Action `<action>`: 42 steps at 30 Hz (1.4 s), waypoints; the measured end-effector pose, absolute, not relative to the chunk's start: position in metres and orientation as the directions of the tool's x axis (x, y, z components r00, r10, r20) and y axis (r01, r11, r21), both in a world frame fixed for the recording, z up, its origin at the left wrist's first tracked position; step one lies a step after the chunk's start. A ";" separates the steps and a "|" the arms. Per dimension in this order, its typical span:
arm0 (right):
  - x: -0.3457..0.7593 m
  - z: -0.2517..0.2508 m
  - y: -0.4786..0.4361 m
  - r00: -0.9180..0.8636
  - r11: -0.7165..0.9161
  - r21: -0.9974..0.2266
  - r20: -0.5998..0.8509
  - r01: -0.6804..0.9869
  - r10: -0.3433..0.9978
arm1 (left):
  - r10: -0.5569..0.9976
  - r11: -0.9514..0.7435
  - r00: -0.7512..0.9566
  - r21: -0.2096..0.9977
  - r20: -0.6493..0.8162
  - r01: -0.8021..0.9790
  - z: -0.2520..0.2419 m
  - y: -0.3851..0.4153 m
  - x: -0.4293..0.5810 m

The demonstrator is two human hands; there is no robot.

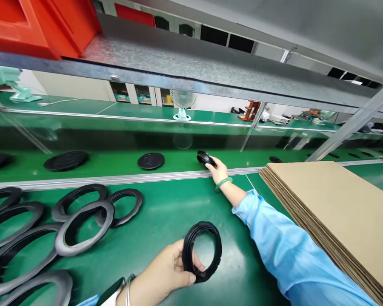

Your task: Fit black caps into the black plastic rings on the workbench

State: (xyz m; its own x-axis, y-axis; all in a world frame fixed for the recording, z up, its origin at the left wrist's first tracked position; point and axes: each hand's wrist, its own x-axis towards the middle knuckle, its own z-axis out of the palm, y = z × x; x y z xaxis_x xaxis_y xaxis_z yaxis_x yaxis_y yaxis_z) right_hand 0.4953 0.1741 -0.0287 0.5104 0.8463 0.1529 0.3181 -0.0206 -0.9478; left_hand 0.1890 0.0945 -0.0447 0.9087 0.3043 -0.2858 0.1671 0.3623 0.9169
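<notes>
My left hand (169, 270) grips a black plastic ring (217, 255) by its lower left side and holds it tilted above the green table (159, 238). Farther off, my right hand (217, 170) reaches over the metal rail with its fingers closed on a round black plastic part (204, 158) above the green belt (124, 165). To the left of that hand, a black disc (151, 161) lies flat on the belt. Grey-black rings (84, 229) lie in an overlapping group on the table, left of my left hand.
A stack of cardboard sheets (335, 204) stands at the right, beside my right sleeve. Another black disc (66, 161) lies on the belt at left. A metal shelf (178, 63) with an orange bin (41, 29) spans overhead. A slanted metal post (354, 121) rises at right.
</notes>
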 end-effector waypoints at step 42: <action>0.407 -0.041 0.066 -0.448 0.423 -0.291 -0.019 0.858 0.894 | 0.205 0.003 0.903 0.923 -0.378 0.386 -0.036 0.097 0.176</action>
